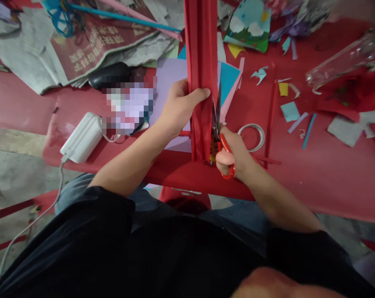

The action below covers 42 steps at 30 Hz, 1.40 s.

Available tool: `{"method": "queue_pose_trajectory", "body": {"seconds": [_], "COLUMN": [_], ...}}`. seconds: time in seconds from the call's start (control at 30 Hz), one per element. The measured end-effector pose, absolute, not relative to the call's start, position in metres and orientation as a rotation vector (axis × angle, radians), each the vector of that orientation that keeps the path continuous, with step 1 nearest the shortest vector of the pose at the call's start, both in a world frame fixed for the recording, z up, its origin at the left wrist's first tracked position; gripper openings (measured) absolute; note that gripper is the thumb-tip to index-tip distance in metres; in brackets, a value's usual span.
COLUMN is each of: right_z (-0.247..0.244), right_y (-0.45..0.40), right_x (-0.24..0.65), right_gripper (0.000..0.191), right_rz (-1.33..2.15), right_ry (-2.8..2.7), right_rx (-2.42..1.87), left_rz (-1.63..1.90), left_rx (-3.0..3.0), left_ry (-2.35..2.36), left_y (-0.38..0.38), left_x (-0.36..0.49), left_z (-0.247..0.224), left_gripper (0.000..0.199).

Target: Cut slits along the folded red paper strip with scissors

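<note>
A long red folded sheet (202,49), paper by its look, runs upright through the middle of the head view, down to the table's near edge. My left hand (180,105) grips it from the left, thumb lying across its front. In my right hand (238,151) is a pair of scissors (226,145) with red handles, the thumb through one loop. Their narrow blades point away from me along the sheet's right edge, slightly apart. Whether the blades have the sheet between them, I cannot tell. Lilac paper (167,78) and blue paper (228,80) lie beneath.
A roll of tape (252,137) lies right of the scissors, near paper scraps (289,111) and a clear plastic bottle (339,62). On the left are a white power bank (81,138) with a cable, a black case (109,75) and crumpled newspaper (90,45).
</note>
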State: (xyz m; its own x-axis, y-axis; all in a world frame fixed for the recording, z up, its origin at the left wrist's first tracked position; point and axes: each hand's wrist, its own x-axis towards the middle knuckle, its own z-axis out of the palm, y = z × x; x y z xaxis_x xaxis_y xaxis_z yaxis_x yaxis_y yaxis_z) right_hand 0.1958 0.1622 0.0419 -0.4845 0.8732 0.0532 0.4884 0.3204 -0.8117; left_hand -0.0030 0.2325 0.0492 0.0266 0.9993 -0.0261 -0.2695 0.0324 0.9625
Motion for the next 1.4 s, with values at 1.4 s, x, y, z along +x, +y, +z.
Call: {"method": "queue_pose_trajectory", "body": {"seconds": [1.4], "right_z": [0.045], "right_y": [0.16], "right_x": [0.193], "right_gripper": [0.093], "right_rz": [0.784], "right_ry": [-2.098], "right_rx": [-1.301], "left_rz": [1.166], "left_rx": [0.933], "left_ry": [0.905], "left_y": [0.209], "left_x": [0.003], "left_z": [0.071], "left_gripper": [0.011]}}
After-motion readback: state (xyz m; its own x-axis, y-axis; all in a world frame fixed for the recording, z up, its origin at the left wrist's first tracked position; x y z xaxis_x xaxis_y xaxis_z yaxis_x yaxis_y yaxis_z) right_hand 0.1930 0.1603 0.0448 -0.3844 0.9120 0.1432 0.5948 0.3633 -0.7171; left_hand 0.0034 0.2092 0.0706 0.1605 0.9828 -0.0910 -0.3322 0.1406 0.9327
